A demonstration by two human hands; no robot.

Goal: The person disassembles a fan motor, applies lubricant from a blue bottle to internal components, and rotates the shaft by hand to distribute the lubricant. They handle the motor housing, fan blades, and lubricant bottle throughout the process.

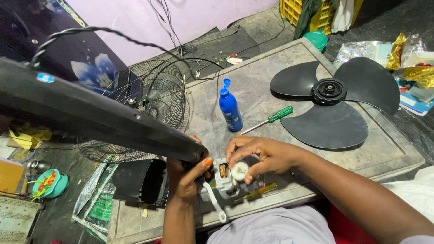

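Observation:
My left hand [187,178] grips the lower end of a long black fan stand pole [90,115] that slants up to the left edge. My right hand [257,156] pinches a round white knob [239,171] on a small white-and-grey motor part [224,183] at the pole's end, near the table's front edge. A yellow-handled screwdriver [257,192] lies just below my right hand. Further back on the table lie a green-handled screwdriver [271,119] and an upright blue bottle [230,108] with its cap flipped open.
A black three-blade fan propeller [337,101] lies on the grey table [389,153] at the right. A wire fan guard [158,106] and a black housing [140,180] sit left. A twisted cable [117,36] runs overhead. Clutter and a teal bowl [49,183] cover the floor.

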